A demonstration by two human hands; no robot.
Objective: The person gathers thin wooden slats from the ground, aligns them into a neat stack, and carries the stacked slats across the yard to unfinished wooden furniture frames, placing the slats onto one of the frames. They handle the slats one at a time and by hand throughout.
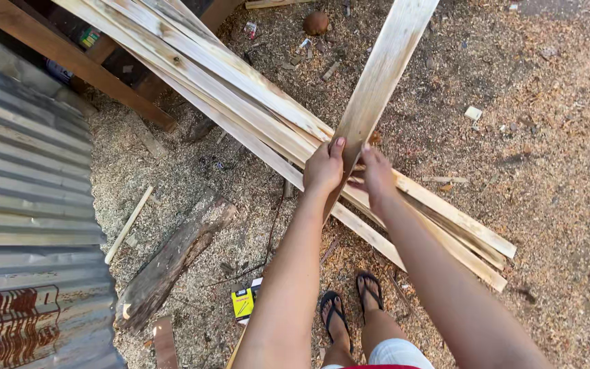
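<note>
I hold a long pale wooden plank (pixel 381 75) that rises up and away to the top of the view. My left hand (pixel 324 167) grips its near end from the left, fingers wrapped on the edge. My right hand (pixel 375 172) grips the same end from the right. Under my hands lies a stack of several similar pale planks (pixel 240 75), running diagonally from upper left to lower right across the sawdust-covered ground (pixel 554 171).
Corrugated metal sheets (pixel 29 205) fill the left side. A dark weathered timber (pixel 172 256) and a thin stick (pixel 129 224) lie on the sawdust. A small yellow box (pixel 243 303) sits near my sandalled feet (pixel 353 307). Brown beams (pixel 69 58) cross the upper left.
</note>
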